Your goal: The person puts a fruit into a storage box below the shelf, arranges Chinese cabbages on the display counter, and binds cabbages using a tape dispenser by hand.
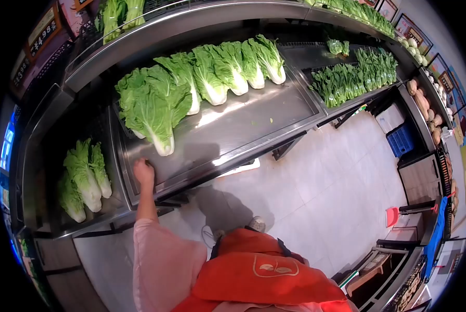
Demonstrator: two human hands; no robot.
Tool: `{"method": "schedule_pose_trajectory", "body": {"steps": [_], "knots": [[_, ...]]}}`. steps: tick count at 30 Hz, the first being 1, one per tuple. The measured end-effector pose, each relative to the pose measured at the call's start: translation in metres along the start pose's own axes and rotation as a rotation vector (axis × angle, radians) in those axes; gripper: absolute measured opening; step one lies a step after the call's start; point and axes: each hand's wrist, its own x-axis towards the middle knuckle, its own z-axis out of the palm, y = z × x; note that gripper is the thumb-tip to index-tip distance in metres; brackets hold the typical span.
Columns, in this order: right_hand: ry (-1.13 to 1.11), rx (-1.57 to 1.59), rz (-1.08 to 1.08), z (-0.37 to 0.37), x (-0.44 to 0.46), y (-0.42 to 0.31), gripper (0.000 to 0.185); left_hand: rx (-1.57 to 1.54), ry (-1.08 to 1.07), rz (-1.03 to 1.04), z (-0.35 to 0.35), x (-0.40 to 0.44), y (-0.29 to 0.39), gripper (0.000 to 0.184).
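My left hand is over the near left corner of the steel display tray, its fingers curled; whether anything is in them is hidden. Just beyond it lies a large leafy cabbage, its white base pointing toward me. A row of several more cabbages runs along the back of the tray to the right. In the tray section to the left are a few smaller cabbages. My right hand is not in view.
Bundled greens fill the right shelf section. A blue crate and a red dustpan are at the right. A metal rail crosses above the cabbages. Wooden-framed carts stand at the lower right.
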Motion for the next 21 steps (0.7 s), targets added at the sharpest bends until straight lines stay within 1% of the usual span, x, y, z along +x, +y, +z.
{"method": "schedule_pose_trajectory", "body": {"steps": [1,3,6,8,9,10,11,12,13,14,16,17,18,19,20,21], "knots": [[-0.010,-0.019,-0.002,-0.008,0.006,0.002,0.034,0.002,0.089,0.159,0.004,-0.014,0.018,0.025],[-0.025,-0.052,-0.007,-0.028,0.018,0.000,0.033,-0.025,0.137,0.151,0.007,-0.040,0.076,0.026],[-0.029,-0.088,-0.031,-0.063,0.026,-0.023,0.031,-0.179,0.118,-0.134,0.018,-0.046,0.118,0.032],[-0.015,-0.074,-0.048,-0.080,0.034,-0.044,0.030,-0.516,0.117,-0.391,0.042,-0.042,0.111,0.032],[-0.009,0.004,-0.099,-0.080,0.058,-0.028,0.028,-0.688,0.115,-0.526,0.060,-0.041,0.102,0.032],[0.012,0.213,-0.029,-0.078,0.064,-0.030,0.029,-0.574,0.160,-0.533,0.060,-0.042,0.106,0.035],[0.041,0.426,0.038,-0.077,0.071,-0.032,0.030,-0.532,0.173,-0.495,0.061,-0.044,0.112,0.036],[0.033,0.470,0.041,-0.078,0.075,-0.034,0.030,-0.492,0.185,-0.453,0.062,-0.045,0.120,0.037],[0.023,0.514,0.049,-0.082,0.065,-0.051,0.031,-0.447,0.193,-0.412,0.055,-0.048,0.133,0.037],[0.015,0.558,0.062,-0.083,0.058,-0.060,0.031,-0.435,0.193,-0.430,0.055,-0.051,0.132,0.038],[0.002,0.647,0.110,-0.072,0.056,-0.052,0.032,-0.410,0.192,-0.460,0.053,-0.067,0.120,0.039],[-0.001,0.697,0.129,-0.064,0.056,-0.051,0.033,-0.429,0.309,-0.270,0.053,-0.081,0.118,0.038],[-0.036,0.498,0.068,-0.060,0.060,-0.042,0.030,-0.607,0.255,-0.205,0.035,-0.093,0.149,0.037],[-0.033,0.211,-0.044,-0.055,0.062,-0.026,0.028,-0.759,0.152,-0.118,0.031,-0.098,0.183,0.035],[-0.011,0.243,-0.125,-0.037,0.063,-0.002,0.028,-0.559,-0.015,0.103,0.017,-0.095,0.223,0.034],[0.011,0.275,-0.205,-0.024,0.061,0.014,0.029,-0.623,-0.142,0.286,0.026,-0.085,0.252,0.035]]}}
